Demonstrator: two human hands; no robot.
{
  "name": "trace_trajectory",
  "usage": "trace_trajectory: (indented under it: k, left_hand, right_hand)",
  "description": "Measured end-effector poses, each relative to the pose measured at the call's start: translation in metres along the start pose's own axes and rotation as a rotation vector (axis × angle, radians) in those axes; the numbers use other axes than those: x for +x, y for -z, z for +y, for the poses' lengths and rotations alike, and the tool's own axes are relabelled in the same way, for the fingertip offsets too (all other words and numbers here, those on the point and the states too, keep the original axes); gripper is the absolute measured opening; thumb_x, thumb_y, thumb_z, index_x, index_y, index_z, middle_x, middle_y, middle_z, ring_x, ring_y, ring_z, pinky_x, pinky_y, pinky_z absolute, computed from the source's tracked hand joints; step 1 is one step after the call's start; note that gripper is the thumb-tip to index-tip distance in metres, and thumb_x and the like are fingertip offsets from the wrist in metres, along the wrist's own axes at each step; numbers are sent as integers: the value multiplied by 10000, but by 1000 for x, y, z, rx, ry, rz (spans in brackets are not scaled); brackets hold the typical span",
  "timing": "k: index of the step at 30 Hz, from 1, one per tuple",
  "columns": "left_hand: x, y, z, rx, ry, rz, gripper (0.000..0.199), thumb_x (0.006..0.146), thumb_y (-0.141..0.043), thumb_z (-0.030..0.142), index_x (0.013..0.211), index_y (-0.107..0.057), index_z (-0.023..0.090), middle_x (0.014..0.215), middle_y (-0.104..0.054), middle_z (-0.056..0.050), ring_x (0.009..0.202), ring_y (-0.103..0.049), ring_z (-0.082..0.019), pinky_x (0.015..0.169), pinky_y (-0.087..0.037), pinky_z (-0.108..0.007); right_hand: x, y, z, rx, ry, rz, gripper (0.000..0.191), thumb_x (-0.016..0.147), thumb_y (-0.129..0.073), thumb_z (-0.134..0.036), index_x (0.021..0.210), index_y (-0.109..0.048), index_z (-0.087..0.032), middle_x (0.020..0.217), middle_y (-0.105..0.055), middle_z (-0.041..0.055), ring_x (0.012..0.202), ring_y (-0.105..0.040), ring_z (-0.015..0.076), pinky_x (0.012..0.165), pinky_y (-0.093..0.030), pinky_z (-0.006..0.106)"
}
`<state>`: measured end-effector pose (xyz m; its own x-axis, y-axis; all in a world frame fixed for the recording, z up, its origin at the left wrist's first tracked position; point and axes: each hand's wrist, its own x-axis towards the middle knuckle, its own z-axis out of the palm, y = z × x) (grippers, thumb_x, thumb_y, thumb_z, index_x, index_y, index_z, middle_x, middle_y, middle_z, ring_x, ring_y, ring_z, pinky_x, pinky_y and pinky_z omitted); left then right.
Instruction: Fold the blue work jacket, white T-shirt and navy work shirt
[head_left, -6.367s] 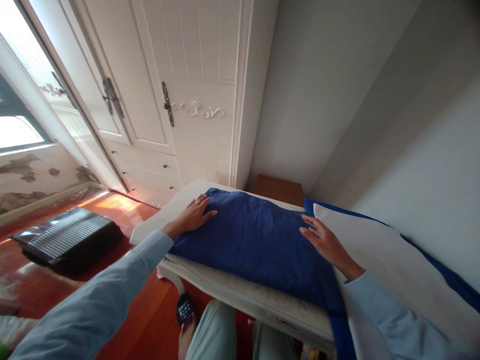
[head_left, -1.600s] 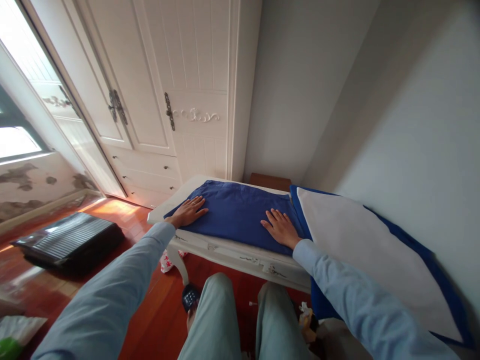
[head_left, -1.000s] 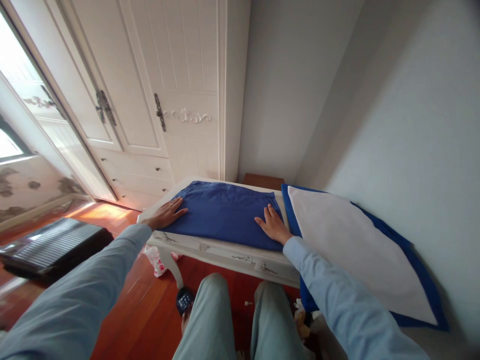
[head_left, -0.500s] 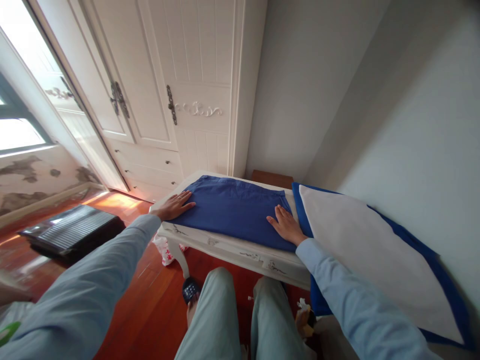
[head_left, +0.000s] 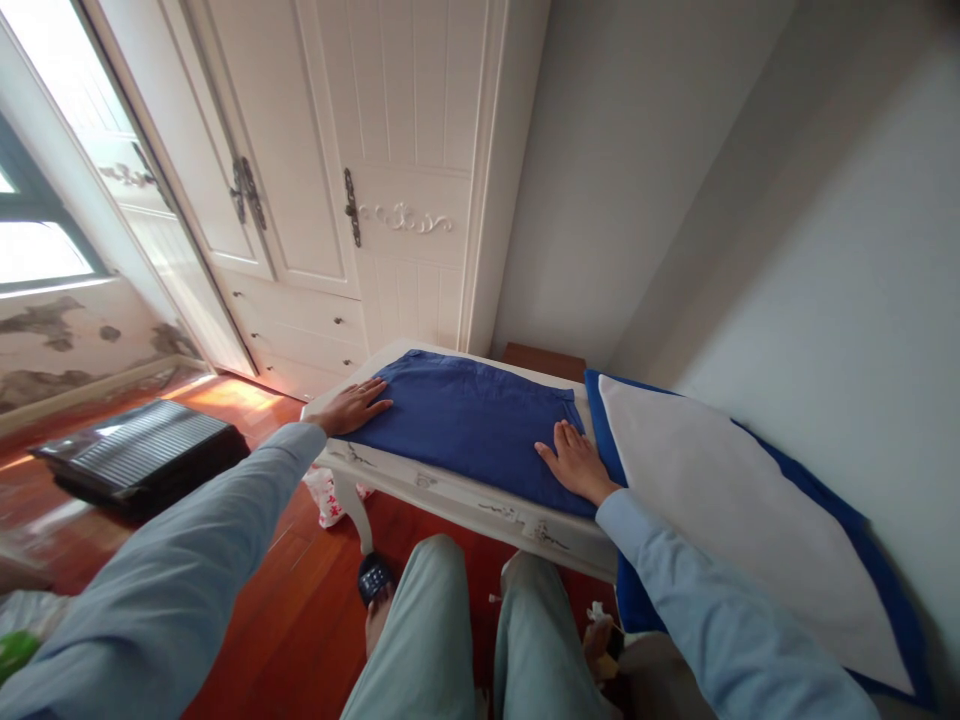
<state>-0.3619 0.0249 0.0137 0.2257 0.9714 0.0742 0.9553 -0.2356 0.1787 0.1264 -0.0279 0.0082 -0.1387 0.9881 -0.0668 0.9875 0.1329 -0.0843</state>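
A dark blue cloth [head_left: 465,420], some kind of garment, lies flat along a white table [head_left: 442,487] with carved trim. My left hand [head_left: 354,408] rests palm down on the cloth's left end, fingers spread and pointing right. At the right end, my right hand [head_left: 576,462] lies flat on the cloth near its edge, fingers apart. Neither hand grips anything. Right of the table, a white piece of fabric [head_left: 735,500] lies over a brighter blue cloth [head_left: 847,505].
Behind the table stands a white wardrobe [head_left: 409,130]. A black ribbed case [head_left: 150,450] is on the wooden floor at left. A patterned bag [head_left: 326,497] sits by the table leg. A brown wooden piece [head_left: 544,360] shows behind the table.
The view has shifted slightly. My right hand sits a little lower on the cloth. Both hands remain flat, and the cloth looks much the same.
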Motion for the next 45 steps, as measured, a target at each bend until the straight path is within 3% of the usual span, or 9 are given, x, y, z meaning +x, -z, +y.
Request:
trace_trajectory:
  k: [6, 12, 18, 23, 29, 33, 36, 40, 45]
  left_hand:
    - [-19, 10, 31, -50, 129, 419, 534, 978, -361, 446, 1343, -619, 155, 1528, -555, -141, 1495, -413, -281, 1257, -289, -429]
    - [-77, -14, 120, -636, 766, 970, 521, 968, -306, 360, 1432, -437, 160, 1453, -538, -185, 1381, -510, -284, 1126, -461, -480]
    - [-121, -73, 244, -1665, 785, 410, 381, 921, -455, 479, 1223, -533, 260, 1336, -645, -154, 1212, -674, -246, 930, -609, -397]
    - [-147, -60, 315, -2041, 626, -143, 433, 868, -622, 600, 1125, -666, 254, 1188, -741, -153, 1039, -755, -292, 766, -656, -406]
    - [-163, -34, 324, -2148, 751, -49, 331, 826, -775, 283, 1134, -685, 199, 1022, -801, -107, 879, -785, -271, 647, -652, -308]
    - [-164, -22, 316, -2185, 850, 43, 186, 894, -684, 152, 1076, -675, 115, 975, -799, -143, 718, -774, -217, 574, -644, -270]
    - [-163, -11, 312, -2222, 888, 51, 200, 922, -637, 100, 1117, -651, 59, 919, -798, -139, 657, -760, -189, 578, -658, -278]
    - [-162, 1, 311, -2272, 912, 53, 193, 947, -601, 84, 1129, -638, 31, 878, -793, -143, 625, -756, -195, 548, -658, -288]
    - [-165, -1, 307, -2307, 916, 2, 215, 966, -579, 99, 1165, -626, 32, 904, -798, -154, 665, -772, -206, 575, -658, -277]
  right_hand:
    - [-17, 3, -15, -67, -67, 4, 833, 1047, -222, -568, 1606, -227, 50, 1683, -234, 270, 1573, -236, 345, 1265, -194, 460]
    - [-24, 6, -23, -118, -62, 13, 812, 1048, -261, -523, 1573, -273, 97, 1651, -285, 309, 1550, -287, 372, 1246, -236, 477]
    - [-54, 20, -47, -216, -54, 63, 781, 1043, -314, -504, 1496, -406, 126, 1528, -454, 367, 1419, -482, 413, 1100, -437, 475]
    - [-80, 57, -63, -129, 3, -85, 705, 1016, -365, -622, 1241, -697, -41, 1203, -725, 287, 1125, -703, 401, 938, -536, 474]
    - [-109, 77, -39, 404, 142, -71, 567, 987, -463, -615, 1178, -714, -144, 1094, -778, 171, 1053, -728, 312, 894, -535, 392]
    - [-141, 50, -12, 893, 278, -556, 709, 858, -500, -834, 936, -702, -159, 647, -688, 30, 494, -601, 157, 479, -427, 255]
    - [-161, 18, -5, 1210, 211, -755, 772, 803, -501, -896, 793, -674, -144, 593, -664, 36, 430, -568, 127, 416, -363, 218]
    - [-160, 0, -22, 1744, 29, -637, 787, 802, -570, -863, 1106, -716, -152, 1038, -791, 163, 890, -772, 255, 661, -585, 312]
    - [-115, 26, -38, 1992, -66, -224, 585, 888, -604, -706, 1241, -697, -248, 1265, -754, 102, 1239, -671, 299, 1002, -573, 438]
